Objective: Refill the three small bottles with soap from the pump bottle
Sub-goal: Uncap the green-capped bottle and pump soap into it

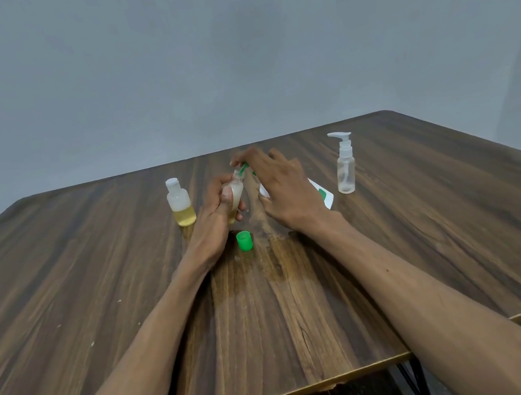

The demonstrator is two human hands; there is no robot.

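Your left hand (pixel 216 210) wraps small bottle (pixel 236 194), tilting mouth toward green nozzle (pixel 243 169). Right hand (pixel 280 187) presses pump bottle (pixel 323 195), mostly hidden. Cap (pixel 244 241) parked nearby for reclosing.

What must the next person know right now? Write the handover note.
Left hand holds a small bottle, tilted. Right hand is at its mouth with a green nozzle, over a white bottle. Green cap stands loose on the table. Capped bottle at left looks half full of yellow soap; clear pump bottle at right looks empty. Left: finish, cap, fill the clear one.
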